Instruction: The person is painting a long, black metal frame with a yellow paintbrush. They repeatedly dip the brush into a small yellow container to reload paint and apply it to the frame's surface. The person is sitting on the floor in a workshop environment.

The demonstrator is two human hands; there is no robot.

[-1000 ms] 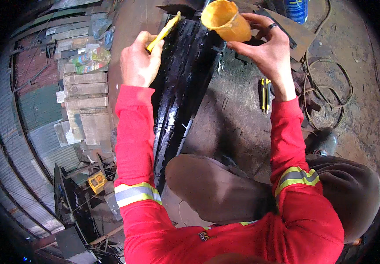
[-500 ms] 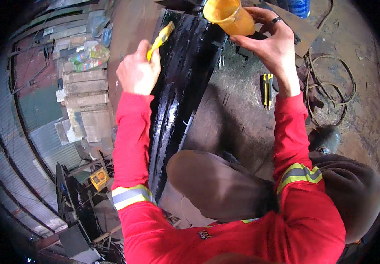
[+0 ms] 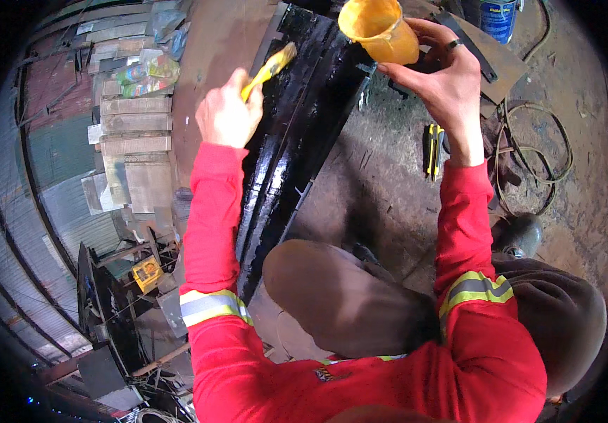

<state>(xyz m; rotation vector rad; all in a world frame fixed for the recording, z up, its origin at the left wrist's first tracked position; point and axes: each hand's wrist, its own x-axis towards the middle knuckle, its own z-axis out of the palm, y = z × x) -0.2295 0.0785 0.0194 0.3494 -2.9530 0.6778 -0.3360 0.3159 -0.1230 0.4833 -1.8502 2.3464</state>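
My left hand (image 3: 228, 113) grips a yellow-handled paintbrush (image 3: 271, 68), its bristles up near the far end of a long metal beam (image 3: 297, 141) coated in glossy black paint. My right hand (image 3: 448, 77) holds a yellow plastic cup (image 3: 380, 29) tilted above the beam's upper right side. Both sleeves are red with reflective bands. My bent knees in brown trousers (image 3: 346, 303) sit just below the beam.
A yellow-and-black utility knife (image 3: 433, 144) lies on the dirt floor right of the beam. Coiled cable (image 3: 533, 166) and a blue tin (image 3: 499, 17) are at the right. Stacked boards and sheets (image 3: 121, 127) and metal scrap (image 3: 128, 282) fill the left.
The view has shifted slightly. My left hand has tilted the brush toward the beam's top, and my right hand keeps the cup raised at nearly the same spot.
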